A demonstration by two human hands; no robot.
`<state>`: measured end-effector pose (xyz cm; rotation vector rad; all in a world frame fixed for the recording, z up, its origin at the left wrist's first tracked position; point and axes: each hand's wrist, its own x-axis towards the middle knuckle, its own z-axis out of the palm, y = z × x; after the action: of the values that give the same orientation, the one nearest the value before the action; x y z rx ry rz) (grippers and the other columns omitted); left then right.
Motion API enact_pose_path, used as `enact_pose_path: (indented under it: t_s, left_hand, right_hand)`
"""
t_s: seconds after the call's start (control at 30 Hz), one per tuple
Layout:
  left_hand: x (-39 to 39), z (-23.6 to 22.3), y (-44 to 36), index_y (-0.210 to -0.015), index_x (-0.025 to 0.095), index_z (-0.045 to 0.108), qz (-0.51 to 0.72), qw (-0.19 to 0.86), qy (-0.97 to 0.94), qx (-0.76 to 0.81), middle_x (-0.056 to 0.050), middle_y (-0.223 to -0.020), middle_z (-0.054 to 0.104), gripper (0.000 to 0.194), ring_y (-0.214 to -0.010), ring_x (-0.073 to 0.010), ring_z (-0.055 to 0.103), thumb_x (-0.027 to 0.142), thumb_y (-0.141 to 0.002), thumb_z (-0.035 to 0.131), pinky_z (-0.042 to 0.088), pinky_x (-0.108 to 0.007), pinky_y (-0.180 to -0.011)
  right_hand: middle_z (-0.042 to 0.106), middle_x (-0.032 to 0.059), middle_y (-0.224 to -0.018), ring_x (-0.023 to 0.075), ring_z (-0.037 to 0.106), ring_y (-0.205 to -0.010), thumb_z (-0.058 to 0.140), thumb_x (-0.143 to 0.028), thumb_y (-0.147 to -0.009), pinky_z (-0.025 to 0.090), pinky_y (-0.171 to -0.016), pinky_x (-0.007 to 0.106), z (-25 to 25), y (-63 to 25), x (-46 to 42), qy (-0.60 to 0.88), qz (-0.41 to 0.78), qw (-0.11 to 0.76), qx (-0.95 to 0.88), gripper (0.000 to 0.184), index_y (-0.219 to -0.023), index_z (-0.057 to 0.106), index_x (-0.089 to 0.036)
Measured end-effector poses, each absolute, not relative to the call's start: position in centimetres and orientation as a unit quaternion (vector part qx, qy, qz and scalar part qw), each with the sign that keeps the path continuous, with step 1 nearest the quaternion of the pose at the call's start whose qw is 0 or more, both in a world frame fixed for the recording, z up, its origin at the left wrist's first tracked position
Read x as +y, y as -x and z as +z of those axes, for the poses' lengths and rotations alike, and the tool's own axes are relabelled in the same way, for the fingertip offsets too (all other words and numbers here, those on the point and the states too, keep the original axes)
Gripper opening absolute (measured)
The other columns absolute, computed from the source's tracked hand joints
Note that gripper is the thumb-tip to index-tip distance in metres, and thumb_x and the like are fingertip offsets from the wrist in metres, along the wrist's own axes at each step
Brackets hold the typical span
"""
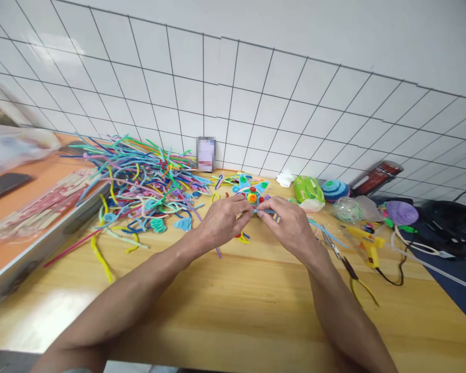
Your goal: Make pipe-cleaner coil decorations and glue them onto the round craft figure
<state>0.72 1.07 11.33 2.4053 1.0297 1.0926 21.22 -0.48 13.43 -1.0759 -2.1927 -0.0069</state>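
Near the wall, a small figure of coiled pipe cleaners (251, 197), with blue and green pointed ears and red and orange round parts, stands just beyond my fingertips. My left hand (227, 220) is closed in a pinch at the figure's near left side; what lies in its fingers is hidden. Opposite it, my right hand (289, 225) pinches a light-blue pipe cleaner, which shows at the fingertips. A light-blue length (330, 234) sticks out behind that hand. Below the hands lies a small red and yellow piece (243, 238), partly covered.
A large heap of pipe cleaners (140, 171) spreads at left. A phone (206, 154) leans on the tiled wall. On the right are a green packet (308, 190), pliers with yellow handles (349, 269), a yellow glue gun (367, 246) and a red flask (377, 177).
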Motion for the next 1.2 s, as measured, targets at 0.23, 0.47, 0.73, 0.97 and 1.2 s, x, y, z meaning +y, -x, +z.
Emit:
enact_pose_path:
  t_s: [0.23, 0.47, 0.73, 0.97, 1.2]
  left_hand:
    - [0.4, 10.4, -2.0, -0.074, 0.018, 0.068, 0.530, 0.427, -0.643, 0.352, 0.003, -0.062, 0.055, 0.024, -0.059, -0.0104, 0.046, 0.037, -0.088, 0.068, 0.037, -0.024, -0.058]
    - [1.0, 9.7, -1.8, -0.083, 0.017, 0.067, 0.492, 0.524, -0.607, 0.337, 0.006, -0.059, 0.048, 0.035, -0.053, -0.0084, 0.038, 0.052, -0.085, 0.070, 0.031, -0.022, -0.051]
    - [1.0, 11.9, 0.1, -0.083, 0.017, 0.069, 0.429, 0.315, -0.763, 0.366, 0.003, -0.070, 0.059, 0.011, -0.057, -0.0078, 0.043, 0.025, -0.086, 0.063, 0.033, -0.021, -0.056]
    - [0.9, 11.6, 0.0, -0.077, 0.017, 0.065, 0.417, 0.319, -0.775, 0.351, 0.005, -0.065, 0.056, 0.007, -0.055, -0.0076, 0.043, 0.016, -0.081, 0.059, 0.033, -0.021, -0.055]
    - [1.0, 11.1, -0.4, -0.079, 0.017, 0.061, 0.429, 0.357, -0.749, 0.357, 0.006, -0.063, 0.052, 0.007, -0.056, -0.0083, 0.041, 0.020, -0.084, 0.057, 0.031, -0.021, -0.054]
  right_hand:
    - [0.067, 0.0005, -0.075, 0.0168, 0.062, -0.072, 0.068, -0.020, -0.091, 0.050, -0.068, 0.031, 13.2, -20.3, -1.0, 0.432, 0.058, 0.442, -0.784, 0.012, -0.080, 0.071, -0.024]
    - [0.063, -0.0016, -0.069, 0.0134, 0.053, -0.060, 0.067, -0.023, -0.092, 0.044, -0.058, 0.028, 12.6, -19.6, -1.1, 0.445, 0.106, 0.475, -0.752, 0.014, -0.079, 0.070, -0.022]
    - [0.066, 0.0009, -0.079, 0.0173, 0.062, -0.074, 0.066, -0.018, -0.093, 0.048, -0.069, 0.032, 13.6, -20.8, -1.6, 0.432, 0.017, 0.397, -0.810, 0.009, -0.086, 0.068, -0.024]
    - [0.069, 0.0017, -0.083, 0.0188, 0.066, -0.082, 0.062, -0.014, -0.095, 0.050, -0.074, 0.033, 13.1, -20.3, -1.8, 0.394, -0.013, 0.378, -0.837, 0.014, -0.086, 0.065, -0.025]
    - [0.065, -0.0005, -0.073, 0.0175, 0.062, -0.072, 0.064, -0.014, -0.092, 0.050, -0.072, 0.033, 13.1, -19.9, -1.8, 0.408, -0.016, 0.395, -0.823, 0.015, -0.082, 0.064, -0.024]
